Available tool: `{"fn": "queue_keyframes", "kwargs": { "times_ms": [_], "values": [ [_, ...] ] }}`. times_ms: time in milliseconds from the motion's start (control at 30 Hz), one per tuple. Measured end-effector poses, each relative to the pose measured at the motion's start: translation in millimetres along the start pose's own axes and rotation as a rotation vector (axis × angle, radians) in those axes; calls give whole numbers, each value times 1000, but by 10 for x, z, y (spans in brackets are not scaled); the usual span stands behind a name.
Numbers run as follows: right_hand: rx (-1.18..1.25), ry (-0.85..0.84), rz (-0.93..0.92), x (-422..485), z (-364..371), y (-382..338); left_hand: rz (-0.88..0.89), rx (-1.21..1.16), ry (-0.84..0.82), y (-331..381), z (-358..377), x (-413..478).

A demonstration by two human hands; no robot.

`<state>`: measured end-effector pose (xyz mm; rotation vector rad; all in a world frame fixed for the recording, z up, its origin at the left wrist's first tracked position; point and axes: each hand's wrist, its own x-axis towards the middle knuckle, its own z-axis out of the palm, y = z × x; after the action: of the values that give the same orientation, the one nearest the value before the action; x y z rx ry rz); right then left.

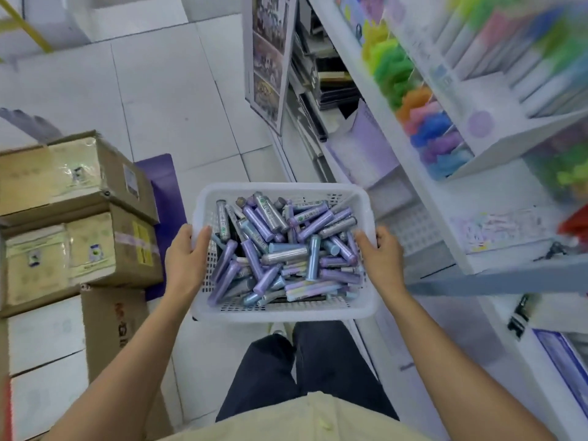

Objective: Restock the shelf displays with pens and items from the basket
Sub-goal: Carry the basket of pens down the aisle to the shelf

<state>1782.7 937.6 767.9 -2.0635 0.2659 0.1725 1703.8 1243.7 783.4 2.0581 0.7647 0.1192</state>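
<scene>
- Two hands hold one white slotted basket in front of the person's body, above the tiled floor and over dark trousers.
- The left hand grips the basket's left rim, with the thumb hooked over the edge into the basket and the fingers hidden on the outside.
- The right hand grips the right rim the same way, thumb inside and fingers out of sight behind the wall.
- Many short tubes in purple, silver and pale blue lie heaped in the basket, pointing every way; whether they are pens cannot be told.
- The white shelf unit stands just beside the basket on the right. Its tilted displays hold bright fluffy items and rows of pale sticks, which are blurred.
- Stacked cardboard boxes sit on the floor at the left, with a purple sheet between them and the basket.
</scene>
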Motion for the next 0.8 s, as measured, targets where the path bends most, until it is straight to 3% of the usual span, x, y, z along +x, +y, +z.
{"fn": "queue_keyframes", "kwargs": {
  "times_ms": [467, 800],
  "values": [
    [100, 24, 31, 1203, 269, -296, 86, 60, -60, 650, 327, 1421],
    [147, 266, 130, 1597, 619, -322, 227, 137, -264, 971, 777, 2629]
  ]
}}
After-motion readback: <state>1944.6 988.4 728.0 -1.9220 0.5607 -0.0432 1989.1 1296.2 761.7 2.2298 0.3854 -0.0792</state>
